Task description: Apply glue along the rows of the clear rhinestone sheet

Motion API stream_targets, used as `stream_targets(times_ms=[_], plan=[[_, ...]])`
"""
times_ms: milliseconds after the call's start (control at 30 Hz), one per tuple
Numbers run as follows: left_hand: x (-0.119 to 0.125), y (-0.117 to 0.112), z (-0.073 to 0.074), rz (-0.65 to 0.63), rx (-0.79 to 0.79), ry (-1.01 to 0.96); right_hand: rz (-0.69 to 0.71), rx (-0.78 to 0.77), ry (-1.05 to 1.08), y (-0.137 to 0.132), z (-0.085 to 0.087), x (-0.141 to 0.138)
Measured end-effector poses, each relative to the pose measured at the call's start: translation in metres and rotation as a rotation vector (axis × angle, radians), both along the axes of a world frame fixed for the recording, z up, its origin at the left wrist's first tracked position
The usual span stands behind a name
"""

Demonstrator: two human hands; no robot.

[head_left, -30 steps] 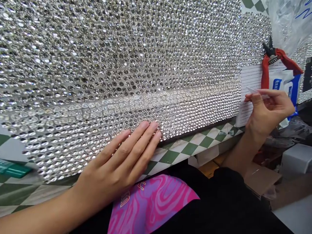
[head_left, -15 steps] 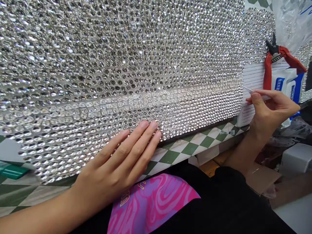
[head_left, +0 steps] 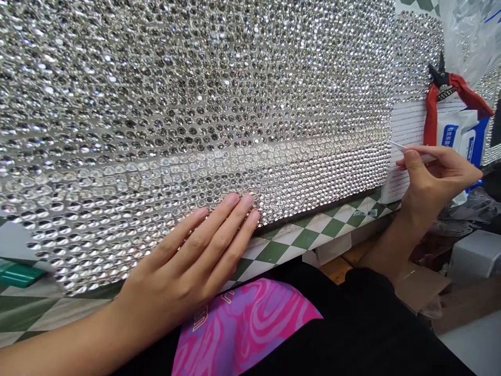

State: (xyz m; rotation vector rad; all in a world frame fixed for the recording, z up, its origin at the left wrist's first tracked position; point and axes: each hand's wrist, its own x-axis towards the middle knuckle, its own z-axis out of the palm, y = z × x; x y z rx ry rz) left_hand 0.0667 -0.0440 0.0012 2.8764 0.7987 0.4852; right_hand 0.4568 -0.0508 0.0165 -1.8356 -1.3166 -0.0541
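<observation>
A large sheet of rhinestone mesh (head_left: pixel 195 104) fills most of the view, glittering silver and bent in a soft fold across its lower part. My left hand (head_left: pixel 191 256) lies flat on the sheet's lower edge, fingers together and holding nothing. At the right, my right hand (head_left: pixel 440 180) pinches a thin, pale pointed strip (head_left: pixel 415 153) between thumb and fingers. Its tip sits just by the sheet's right edge, over a white lined paper (head_left: pixel 405 125). Whether the tip touches the stones is hard to tell.
Red-handled pliers (head_left: pixel 446 89) and a blue-and-white wipes packet (head_left: pixel 460 130) lie beyond my right hand. Below the sheet runs a green-and-white checkered surface (head_left: pixel 297 235). A pink-printed black shirt (head_left: pixel 242 324), a teal object (head_left: pixel 18 274) and cardboard (head_left: pixel 418 287) also show.
The view has drifted slightly, so the pliers and my right hand sit a little further right. The strip's tip has shifted slightly left. My left hand stays flat on the sheet.
</observation>
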Motion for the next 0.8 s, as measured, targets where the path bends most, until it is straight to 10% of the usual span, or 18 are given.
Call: stream_targets(times_ms=[367, 800], plan=[[0.001, 0.003, 0.001, -0.015, 0.024, 0.003, -0.066, 0.012, -0.041, -0.001, -0.005, 0.011], [0.002, 0.005, 0.003, -0.02, 0.04, -0.031, 0.279, 0.328, 0.193, 0.005, 0.004, -0.018]])
